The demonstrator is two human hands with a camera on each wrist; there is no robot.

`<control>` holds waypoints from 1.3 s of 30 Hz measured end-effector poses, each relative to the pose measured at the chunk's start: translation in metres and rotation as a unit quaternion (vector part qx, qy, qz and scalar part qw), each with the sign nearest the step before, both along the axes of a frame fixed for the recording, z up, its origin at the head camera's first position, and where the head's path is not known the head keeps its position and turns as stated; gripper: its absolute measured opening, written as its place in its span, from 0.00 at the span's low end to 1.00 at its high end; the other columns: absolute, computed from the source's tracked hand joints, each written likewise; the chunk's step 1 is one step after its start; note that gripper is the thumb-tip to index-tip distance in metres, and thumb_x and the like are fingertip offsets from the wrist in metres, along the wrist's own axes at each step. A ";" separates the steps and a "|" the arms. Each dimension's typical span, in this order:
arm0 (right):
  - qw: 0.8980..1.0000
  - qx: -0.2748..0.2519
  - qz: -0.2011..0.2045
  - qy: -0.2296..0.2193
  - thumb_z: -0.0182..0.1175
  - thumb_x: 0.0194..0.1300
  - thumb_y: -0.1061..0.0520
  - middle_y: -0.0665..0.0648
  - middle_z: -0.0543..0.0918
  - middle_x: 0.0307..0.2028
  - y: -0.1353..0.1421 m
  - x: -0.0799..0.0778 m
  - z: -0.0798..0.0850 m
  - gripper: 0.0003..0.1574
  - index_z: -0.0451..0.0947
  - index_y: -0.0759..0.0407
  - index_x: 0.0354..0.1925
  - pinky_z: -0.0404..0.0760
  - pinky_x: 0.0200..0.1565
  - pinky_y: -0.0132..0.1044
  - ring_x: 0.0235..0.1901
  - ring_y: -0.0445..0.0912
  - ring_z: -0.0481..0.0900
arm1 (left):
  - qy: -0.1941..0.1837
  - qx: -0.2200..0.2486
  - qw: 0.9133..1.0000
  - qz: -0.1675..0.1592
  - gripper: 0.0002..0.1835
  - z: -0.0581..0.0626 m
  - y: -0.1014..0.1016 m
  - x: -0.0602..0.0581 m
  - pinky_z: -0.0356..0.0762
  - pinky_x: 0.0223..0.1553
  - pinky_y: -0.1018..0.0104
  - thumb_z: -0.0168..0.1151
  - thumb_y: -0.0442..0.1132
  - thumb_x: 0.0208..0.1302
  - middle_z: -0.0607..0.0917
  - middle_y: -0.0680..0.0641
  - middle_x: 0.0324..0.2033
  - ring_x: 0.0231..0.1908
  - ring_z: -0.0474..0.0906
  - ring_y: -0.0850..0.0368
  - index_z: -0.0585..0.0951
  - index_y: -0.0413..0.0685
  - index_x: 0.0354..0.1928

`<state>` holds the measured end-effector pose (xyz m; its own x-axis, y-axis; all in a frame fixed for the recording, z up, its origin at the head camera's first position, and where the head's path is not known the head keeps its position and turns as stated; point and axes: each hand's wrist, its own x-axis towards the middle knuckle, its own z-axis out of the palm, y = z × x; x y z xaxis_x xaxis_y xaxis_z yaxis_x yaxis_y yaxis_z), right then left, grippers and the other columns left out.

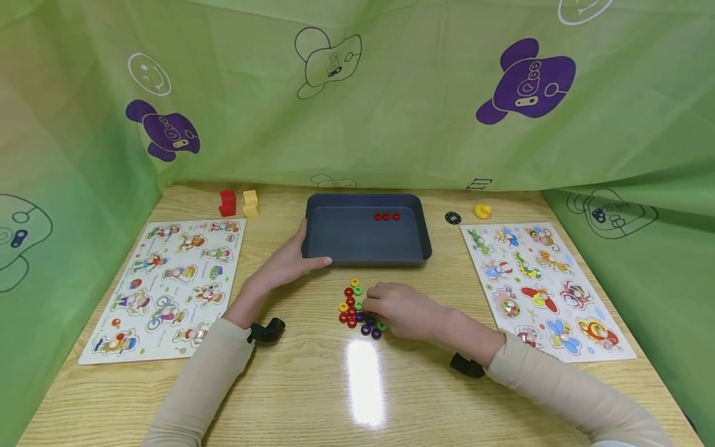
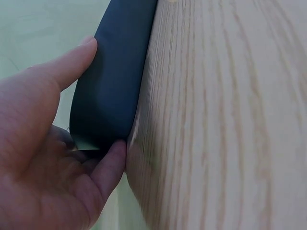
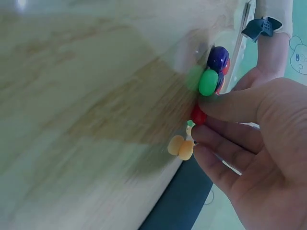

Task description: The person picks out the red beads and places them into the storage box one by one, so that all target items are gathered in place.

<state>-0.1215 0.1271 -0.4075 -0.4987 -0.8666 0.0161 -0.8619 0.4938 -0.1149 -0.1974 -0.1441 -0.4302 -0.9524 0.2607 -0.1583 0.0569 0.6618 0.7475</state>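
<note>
table (image 1: 296, 379): left hand (image 1: 286, 262) grips tray (image 1: 357, 239), right hand (image 1: 404, 310) pinches ring (image 3: 198, 115)

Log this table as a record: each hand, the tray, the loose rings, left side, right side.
left hand: holds the tray's near left corner
right hand: at the loose rings, appears to pinch a red ring
tray: dark, three red rings inside, toward back right
loose rings: red, yellow, green, purple
left side: picture board, red and yellow blocks
right side: bug board, black disc, yellow duck

Dark blue-grey tray (image 1: 357, 239), red, yellow, green and purple rings (image 1: 350, 306), wood-grained tabletop (image 1: 301, 385), green purple-printed curtain (image 1: 402, 124)
</note>
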 end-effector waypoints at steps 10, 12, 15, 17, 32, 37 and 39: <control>0.998 -0.055 -0.002 0.032 0.60 0.58 0.63 0.45 0.77 0.29 -0.012 -0.023 0.024 0.08 0.80 0.50 0.34 0.75 0.33 0.29 0.30 0.37 0.71 | -0.004 0.001 1.000 0.003 0.61 0.003 -0.003 0.000 0.55 0.67 0.46 0.63 0.63 0.51 0.43 0.46 0.73 0.71 0.47 0.45 0.29 0.57 0.72; 0.997 -0.072 -0.011 0.038 0.61 0.57 0.65 0.45 0.77 0.29 -0.016 -0.034 0.031 0.09 0.80 0.50 0.33 0.74 0.31 0.28 0.28 0.37 0.70 | -0.002 0.006 1.000 0.006 0.62 0.002 -0.004 0.000 0.56 0.66 0.47 0.64 0.63 0.50 0.43 0.46 0.73 0.71 0.48 0.46 0.30 0.57 0.72; 0.995 -0.085 -0.034 0.033 0.61 0.57 0.64 0.45 0.76 0.29 -0.021 -0.053 0.038 0.09 0.80 0.49 0.32 0.73 0.29 0.27 0.27 0.36 0.70 | 0.000 0.013 1.000 0.003 0.61 0.001 -0.004 -0.001 0.56 0.66 0.48 0.64 0.63 0.50 0.44 0.47 0.73 0.71 0.48 0.47 0.31 0.57 0.72; 0.995 -0.088 -0.052 0.021 0.61 0.58 0.63 0.46 0.77 0.30 -0.025 -0.068 0.041 0.08 0.80 0.49 0.32 0.73 0.30 0.27 0.27 0.36 0.71 | 0.001 0.018 1.000 0.002 0.61 0.000 -0.004 -0.001 0.57 0.66 0.48 0.64 0.63 0.50 0.44 0.47 0.73 0.71 0.49 0.47 0.31 0.57 0.72; 0.987 -0.031 -0.157 -0.034 0.51 0.62 0.67 0.54 0.74 0.30 -0.044 -0.161 0.013 0.10 0.78 0.58 0.31 0.62 0.33 0.37 0.29 0.45 0.63 | 0.001 0.029 1.000 -0.001 0.61 -0.001 -0.001 0.001 0.57 0.67 0.50 0.65 0.61 0.50 0.45 0.48 0.73 0.71 0.50 0.50 0.30 0.59 0.72; 0.980 0.013 -0.194 -0.028 0.50 0.60 0.68 0.53 0.78 0.33 -0.048 -0.178 0.007 0.11 0.78 0.55 0.32 0.65 0.33 0.37 0.30 0.46 0.66 | 0.003 0.024 1.000 0.003 0.61 -0.001 -0.001 0.000 0.56 0.67 0.50 0.65 0.62 0.50 0.44 0.49 0.73 0.71 0.48 0.51 0.31 0.59 0.72; 0.978 0.024 -0.204 -0.028 0.50 0.60 0.68 0.53 0.80 0.35 -0.049 -0.182 0.006 0.13 0.79 0.55 0.34 0.69 0.34 0.37 0.31 0.46 0.69 | 0.006 0.022 1.000 0.002 0.61 -0.001 0.000 0.000 0.56 0.67 0.50 0.64 0.62 0.50 0.44 0.49 0.73 0.71 0.48 0.51 0.30 0.60 0.72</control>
